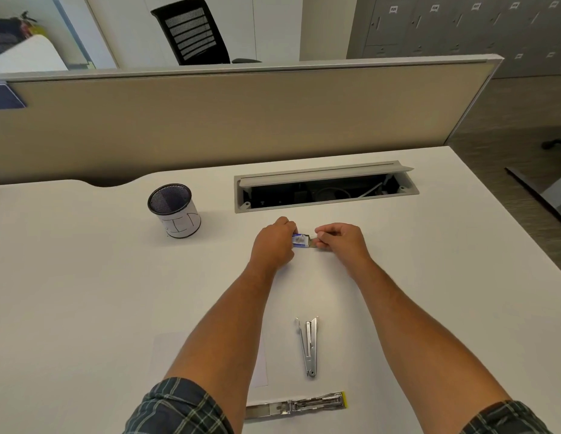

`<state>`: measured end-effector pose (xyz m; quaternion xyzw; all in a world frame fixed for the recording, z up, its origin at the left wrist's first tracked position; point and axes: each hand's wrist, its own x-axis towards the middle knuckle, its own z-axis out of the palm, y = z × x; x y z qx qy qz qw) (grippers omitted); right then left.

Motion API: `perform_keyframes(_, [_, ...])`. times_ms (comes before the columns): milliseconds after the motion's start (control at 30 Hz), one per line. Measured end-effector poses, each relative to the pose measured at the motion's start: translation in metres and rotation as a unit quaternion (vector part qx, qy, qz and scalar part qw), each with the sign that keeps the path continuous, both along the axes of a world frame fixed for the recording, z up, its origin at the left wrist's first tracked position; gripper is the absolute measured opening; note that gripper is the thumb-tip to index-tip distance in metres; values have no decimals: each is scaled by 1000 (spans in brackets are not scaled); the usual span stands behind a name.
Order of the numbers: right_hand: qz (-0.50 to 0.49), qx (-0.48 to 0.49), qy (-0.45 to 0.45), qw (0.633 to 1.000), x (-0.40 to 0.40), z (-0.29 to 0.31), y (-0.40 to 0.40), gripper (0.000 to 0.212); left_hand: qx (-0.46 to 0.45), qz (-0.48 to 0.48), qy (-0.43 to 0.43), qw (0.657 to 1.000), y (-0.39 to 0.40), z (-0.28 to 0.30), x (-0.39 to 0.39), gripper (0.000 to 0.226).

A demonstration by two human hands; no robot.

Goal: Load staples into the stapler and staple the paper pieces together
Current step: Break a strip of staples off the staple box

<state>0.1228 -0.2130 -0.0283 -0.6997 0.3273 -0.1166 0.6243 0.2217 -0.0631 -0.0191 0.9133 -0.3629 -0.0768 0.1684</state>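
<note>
My left hand (pixel 274 242) grips a small blue staple box (pixel 299 239) out on the white desk. At the box's right end my right hand (pixel 340 239) pinches its inner tray, which is slid partly out. A metal stapler (pixel 309 347) lies hinged open near me between my forearms. Another long metal stapler with a yellow tip (pixel 299 407) lies at the desk's near edge. White paper sheets (pixel 166 355) lie flat under my left forearm, partly hidden by it.
A black mesh pen cup (pixel 175 211) with a white label stands at the left. An open cable tray (pixel 323 189) is set into the desk (pixel 85 277) behind my hands. A beige partition (pixel 241 114) runs along the back.
</note>
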Motion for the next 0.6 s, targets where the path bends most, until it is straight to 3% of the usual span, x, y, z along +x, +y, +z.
perform_keyframes(333, [65,-231,70,968,7,10,3,19,3,4,3,1000,-2,1,0,37])
perform_keyframes(600, [62,-271,37,960,2,14,5,23,0,2,-6,1000,-1,-1,1,36])
